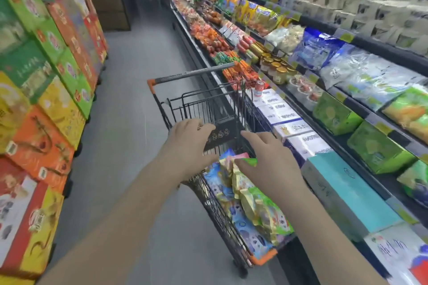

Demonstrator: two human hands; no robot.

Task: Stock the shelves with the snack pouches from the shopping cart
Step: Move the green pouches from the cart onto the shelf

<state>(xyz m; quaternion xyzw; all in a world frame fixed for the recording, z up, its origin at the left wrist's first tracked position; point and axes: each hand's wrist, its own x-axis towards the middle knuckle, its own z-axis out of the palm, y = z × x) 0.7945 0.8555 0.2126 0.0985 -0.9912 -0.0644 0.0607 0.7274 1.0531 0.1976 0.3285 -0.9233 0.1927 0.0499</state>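
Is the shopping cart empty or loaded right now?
Loaded. Colourful snack pouches are heaped along the basket of the cart, up to about its rim, and the right hand touches the top ones.

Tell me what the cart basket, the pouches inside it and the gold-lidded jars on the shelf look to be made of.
Cart basket: dark coated metal wire, judging by the thin rigid grid.
Snack pouches: glossy plastic or foil film; they crinkle and catch light.
Jars: apparently clear glass or plastic with shiny gold metal-look lids; too blurred to settle.
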